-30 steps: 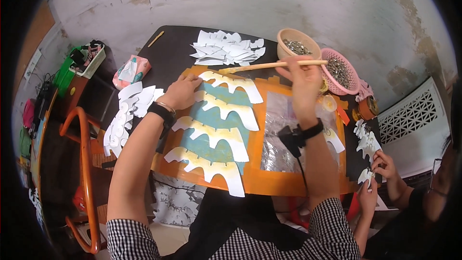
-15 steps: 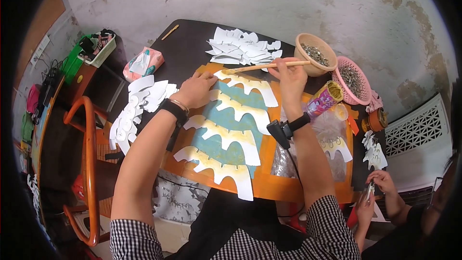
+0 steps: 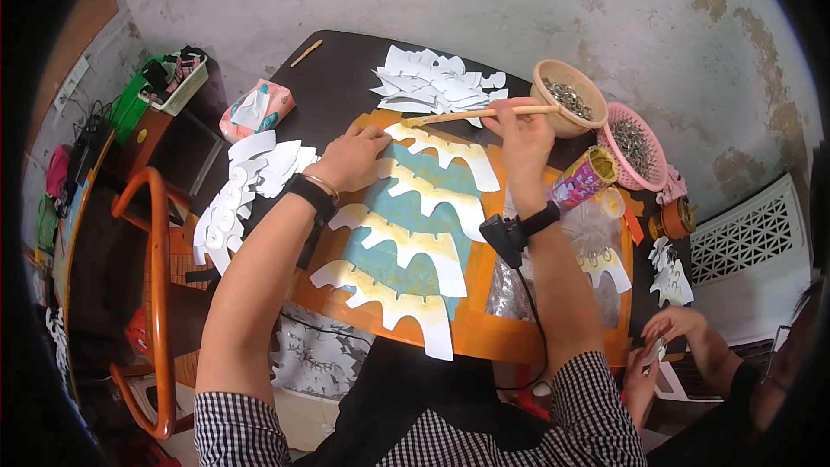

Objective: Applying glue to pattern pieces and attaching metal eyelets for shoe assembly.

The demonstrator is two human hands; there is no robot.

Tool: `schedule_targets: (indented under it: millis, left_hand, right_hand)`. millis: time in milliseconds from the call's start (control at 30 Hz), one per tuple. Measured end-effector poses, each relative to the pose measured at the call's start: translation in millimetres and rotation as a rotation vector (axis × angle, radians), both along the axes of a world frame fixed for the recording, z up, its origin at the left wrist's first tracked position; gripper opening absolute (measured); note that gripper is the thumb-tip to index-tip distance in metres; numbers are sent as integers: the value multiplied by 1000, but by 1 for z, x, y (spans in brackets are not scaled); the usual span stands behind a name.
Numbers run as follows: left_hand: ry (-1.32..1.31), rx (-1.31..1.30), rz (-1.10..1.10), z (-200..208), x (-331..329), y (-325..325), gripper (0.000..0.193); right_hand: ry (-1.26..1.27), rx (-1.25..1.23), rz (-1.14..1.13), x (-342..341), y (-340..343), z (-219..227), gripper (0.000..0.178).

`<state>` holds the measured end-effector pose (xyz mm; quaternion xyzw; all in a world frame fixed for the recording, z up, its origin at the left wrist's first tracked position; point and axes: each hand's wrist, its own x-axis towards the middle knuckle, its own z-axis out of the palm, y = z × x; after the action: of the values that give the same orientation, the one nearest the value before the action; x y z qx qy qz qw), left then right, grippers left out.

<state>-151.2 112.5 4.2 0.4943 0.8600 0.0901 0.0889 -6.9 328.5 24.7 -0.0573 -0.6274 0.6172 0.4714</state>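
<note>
My right hand (image 3: 526, 140) grips the wooden handle of a brush (image 3: 471, 115), held nearly level. Its yellow-stained tip rests on the left part of the farthest white scalloped cut-out (image 3: 471, 158). My left hand (image 3: 350, 160) holds nothing; its fingers stretch forward and press down beside that cut-out's left end. Below it lie three similar cut-outs, a second one (image 3: 441, 201), a third (image 3: 432, 259) and the nearest (image 3: 402, 313). All have yellowish, wet-looking smears along their upper edges. They lie on a blue-green sheet (image 3: 406, 272) framed by orange tape (image 3: 346, 307).
White cut-outs are piled at the back (image 3: 437, 82) and left (image 3: 251, 195). A tissue pack (image 3: 281, 102) sits behind the left pile. To the right stand a beige basket (image 3: 545, 78) and a pink basket (image 3: 661, 160) of metal parts, and a purple container (image 3: 581, 182). Another person's hands (image 3: 661, 342) work at lower right.
The brush tip has shifted slightly on the farthest cut-out, and my right hand has turned a little. My left hand stays in place. The other person's hands have moved slightly left.
</note>
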Motion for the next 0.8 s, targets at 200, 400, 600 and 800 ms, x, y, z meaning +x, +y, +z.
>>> schedule_targets:
  millis: [200, 400, 600, 800]
  left_hand:
    - [18, 32, -15, -8, -4, 0, 57]
    - [13, 20, -8, -3, -2, 0, 56]
    - [18, 21, -8, -5, -2, 0, 56]
    - [45, 71, -13, -14, -8, -2, 54]
  right_hand:
    - [-92, 99, -26, 13, 4, 6, 7]
    - [-9, 100, -27, 13, 5, 7, 8]
    - [-90, 169, -69, 24, 3, 9, 8]
    - [-35, 184, -54, 19, -2, 9, 7]
